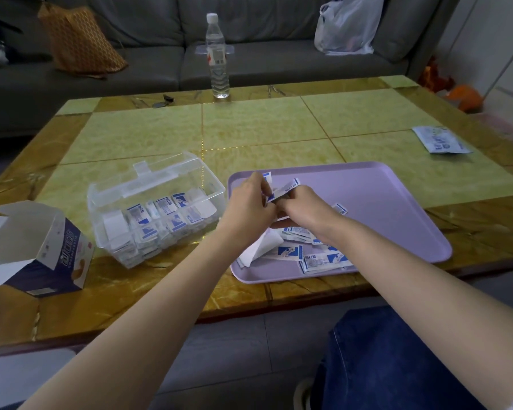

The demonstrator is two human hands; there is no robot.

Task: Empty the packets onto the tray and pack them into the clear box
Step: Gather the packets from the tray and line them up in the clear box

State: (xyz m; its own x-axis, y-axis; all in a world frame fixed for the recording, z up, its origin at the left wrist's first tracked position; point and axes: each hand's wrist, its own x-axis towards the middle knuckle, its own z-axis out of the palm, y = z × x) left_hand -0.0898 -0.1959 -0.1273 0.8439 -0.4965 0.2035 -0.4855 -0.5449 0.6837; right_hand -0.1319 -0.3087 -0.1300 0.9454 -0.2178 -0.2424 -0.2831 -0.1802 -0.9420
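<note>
The left hand (249,202) and right hand (305,207) are meeting above the left part of the purple tray (397,208), the 2 pinching a small bunch of packets (283,191) between curled fingers. Loose packets (317,258) are lying on the tray beneath the wrists. The clear box (157,208), partly filled, is sitting just left of the tray.

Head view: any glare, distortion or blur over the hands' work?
Head view: wide-angle bowing curves the table edges; a small glint on the seam behind the clear box; soft light, faint shadows; left hand, right hand and held packets slightly blurred.
</note>
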